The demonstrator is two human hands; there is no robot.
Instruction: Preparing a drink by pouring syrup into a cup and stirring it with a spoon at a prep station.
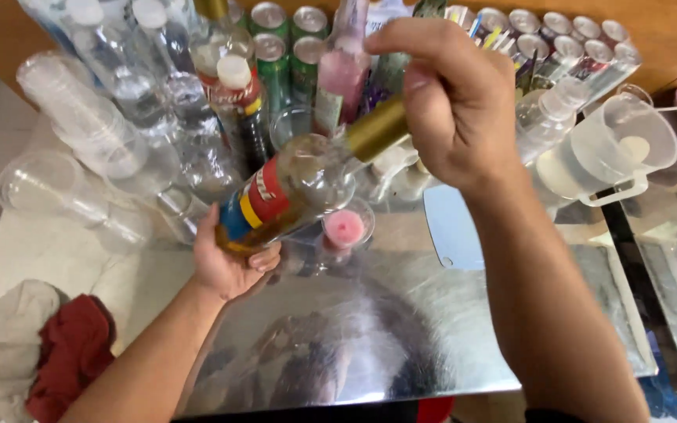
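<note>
Shiny metal tabletop (pixel 401 329) fills the near and middle scene, reflective, edge running near right.

Far side: row of clear plastic bottles (pixel 150 70) at far left, green cans (pixel 276 47) centre, silver cans (pixel 558 39) far right.

Clear measuring jug (pixel 620 149) at right, white liquid inside, handle toward the near side.

Glass bottle (pixel 291 188) held tilted above the table centre, base toward near left, neck toward far right. Red, yellow and blue label; gold foil on neck; amber liquid pooled low in the base.

Right hand (pixel 452 102) clenched over the bottle top, fingers wrapped around the gold neck; cap hidden.

Left hand (pixel 233 262) grasps the bottle base from below.

Pale blue board (pixel 452 227) flat on the table, just right of the bottle.

Red and grey cloths (pixel 48 352) bunched at near left.

Small clear cup (pixel 345 227), pink contents, below the bottle, standing on the table.
</note>
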